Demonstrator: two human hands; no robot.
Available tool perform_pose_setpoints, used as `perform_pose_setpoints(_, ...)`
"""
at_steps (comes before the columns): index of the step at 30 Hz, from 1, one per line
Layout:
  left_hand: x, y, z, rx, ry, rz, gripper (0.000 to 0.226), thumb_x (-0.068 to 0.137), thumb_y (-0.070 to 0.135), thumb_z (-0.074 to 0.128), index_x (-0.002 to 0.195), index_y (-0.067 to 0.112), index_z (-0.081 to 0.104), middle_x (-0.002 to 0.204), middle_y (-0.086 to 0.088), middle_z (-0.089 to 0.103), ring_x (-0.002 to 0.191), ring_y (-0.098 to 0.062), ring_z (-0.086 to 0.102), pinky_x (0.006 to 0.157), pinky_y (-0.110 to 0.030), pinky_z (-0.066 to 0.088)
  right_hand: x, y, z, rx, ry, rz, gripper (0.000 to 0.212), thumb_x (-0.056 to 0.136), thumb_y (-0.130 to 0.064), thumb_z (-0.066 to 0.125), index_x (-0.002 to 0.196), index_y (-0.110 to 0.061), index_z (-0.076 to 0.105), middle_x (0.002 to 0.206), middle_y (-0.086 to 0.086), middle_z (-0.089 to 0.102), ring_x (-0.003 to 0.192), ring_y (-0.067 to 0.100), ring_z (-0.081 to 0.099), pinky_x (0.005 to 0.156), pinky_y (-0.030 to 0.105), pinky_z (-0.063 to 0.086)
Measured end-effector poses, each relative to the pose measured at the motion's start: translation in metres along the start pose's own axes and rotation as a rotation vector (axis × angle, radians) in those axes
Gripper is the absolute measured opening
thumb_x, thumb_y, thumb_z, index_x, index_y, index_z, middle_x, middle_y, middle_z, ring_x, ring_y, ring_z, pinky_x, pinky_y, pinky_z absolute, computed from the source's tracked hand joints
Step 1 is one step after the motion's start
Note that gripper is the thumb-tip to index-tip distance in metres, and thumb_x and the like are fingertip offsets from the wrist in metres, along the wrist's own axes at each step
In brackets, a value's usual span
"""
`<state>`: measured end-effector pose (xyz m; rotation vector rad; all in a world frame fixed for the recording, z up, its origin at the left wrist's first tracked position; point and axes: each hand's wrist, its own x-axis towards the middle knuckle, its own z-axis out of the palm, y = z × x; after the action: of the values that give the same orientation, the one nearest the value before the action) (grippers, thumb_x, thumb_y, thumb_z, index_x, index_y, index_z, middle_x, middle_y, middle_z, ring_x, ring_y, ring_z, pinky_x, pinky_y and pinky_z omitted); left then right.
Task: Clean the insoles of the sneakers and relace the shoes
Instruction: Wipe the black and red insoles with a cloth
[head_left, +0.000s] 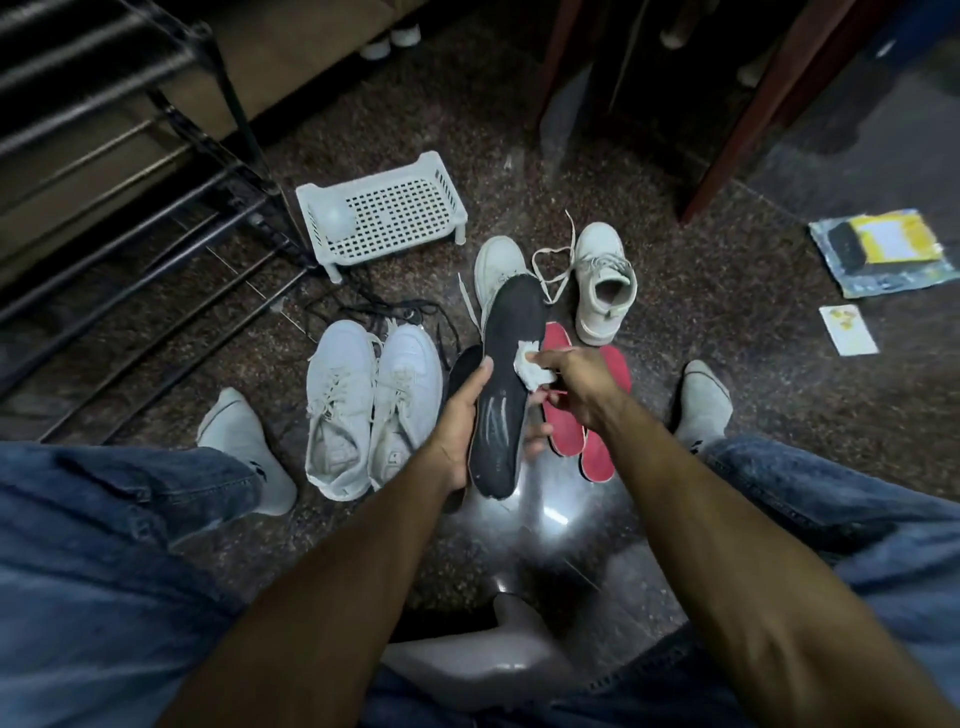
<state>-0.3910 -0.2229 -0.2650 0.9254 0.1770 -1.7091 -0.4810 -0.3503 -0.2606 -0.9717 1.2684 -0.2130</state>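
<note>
A dark speckled stone floor (727, 322) carries two pairs of white sneakers (371, 405) (605, 283), two red insoles (602, 452), a white perforated plastic tray (387, 213), tangled black laces (395, 312) and a yellow packet (883, 249).

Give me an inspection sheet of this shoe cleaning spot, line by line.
Surface: dark speckled floor.
Job's things: black insole in hand; second black insole behind it; two red insoles on floor; four white sneakers, one pair laced.
Clutter: white basket, papers.
Hands: left hand holds the black insole; right hand presses a white wad on it.
Cables: black cord by the basket.
Surroundings: black rack, wooden furniture legs.
</note>
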Motion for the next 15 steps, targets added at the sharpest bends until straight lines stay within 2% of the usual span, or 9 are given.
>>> perform_pose_setpoints(2,-0.005,0.005,0.001,-0.046,-0.014,0.047,0.068,0.084,0.061,0.049,0.110,0.000,0.068,0.099,-0.013,0.068,0.065,-0.027,0.067,0.060,-0.033,0.054,-0.010,-0.012,0.008,-0.107,0.047,-0.172,0.021,0.082,-0.008,0.072,0.066,-0.015,0.060,0.050,-0.004,0.053,0.042,0.012,0.048,0.039,0.018,0.038)
perform_pose_setpoints(5,-0.012,0.011,0.005,-0.139,-0.060,0.129,0.068,0.089,0.063,0.043,0.093,0.003,0.074,0.083,-0.014,0.068,0.063,-0.027,0.064,0.055,-0.031,0.051,-0.026,-0.031,0.016,-0.323,0.075,-0.452,0.026,0.081,-0.003,0.071,0.064,-0.020,0.061,0.057,-0.005,0.055,0.050,0.011,0.051,0.050,0.026,0.047)
perform_pose_setpoints(7,-0.014,0.016,0.008,-0.173,-0.071,0.167,0.064,0.091,0.061,0.041,0.098,0.007,0.074,0.086,-0.014,0.069,0.069,-0.028,0.065,0.061,-0.033,0.052,-0.039,-0.038,0.022,-0.447,0.036,-0.579,0.026,0.079,0.003,0.069,0.073,-0.020,0.060,0.063,-0.005,0.056,0.058,0.014,0.053,0.057,0.028,0.047)
perform_pose_setpoints(10,-0.019,0.023,0.017,-0.193,-0.058,0.203,0.060,0.091,0.059,0.043,0.115,0.010,0.068,0.102,-0.017,0.069,0.088,-0.029,0.066,0.079,-0.038,0.054,-0.063,-0.033,0.036,-0.563,-0.093,-0.628,0.026,0.083,0.009,0.062,0.095,-0.015,0.061,0.071,-0.001,0.055,0.051,0.011,0.052,0.046,0.023,0.049)
perform_pose_setpoints(11,-0.019,0.024,0.018,-0.185,-0.044,0.208,0.061,0.091,0.059,0.043,0.117,0.009,0.067,0.105,-0.017,0.069,0.094,-0.029,0.066,0.085,-0.038,0.053,-0.069,-0.029,0.040,-0.634,-0.090,-0.663,0.025,0.084,0.006,0.061,0.098,-0.015,0.066,0.075,-0.002,0.058,0.055,0.011,0.056,0.050,0.025,0.052)
perform_pose_setpoints(12,-0.021,0.025,0.019,-0.184,-0.032,0.214,0.062,0.090,0.059,0.044,0.119,0.008,0.065,0.108,-0.017,0.068,0.098,-0.029,0.066,0.091,-0.038,0.051,-0.073,-0.025,0.043,-0.745,-0.057,-0.733,0.025,0.084,0.003,0.061,0.099,-0.014,0.071,0.080,-0.003,0.061,0.065,0.012,0.061,0.062,0.025,0.052)
perform_pose_setpoints(13,-0.022,0.026,0.018,-0.195,-0.028,0.223,0.063,0.090,0.059,0.045,0.122,0.007,0.064,0.110,-0.016,0.067,0.102,-0.029,0.065,0.095,-0.038,0.048,-0.076,-0.021,0.044,-0.834,-0.040,-0.794,0.026,0.084,0.002,0.061,0.100,-0.013,0.074,0.086,-0.002,0.063,0.078,0.015,0.064,0.073,0.021,0.047)
perform_pose_setpoints(15,-0.024,0.030,0.014,-0.218,-0.025,0.230,0.063,0.090,0.059,0.045,0.121,0.007,0.064,0.109,-0.014,0.067,0.100,-0.027,0.065,0.093,-0.037,0.050,-0.080,-0.018,0.045,-0.929,-0.081,-0.831,0.035,0.082,0.005,0.055,0.108,-0.010,0.074,0.101,0.005,0.065,0.095,0.020,0.061,0.081,0.014,0.037)
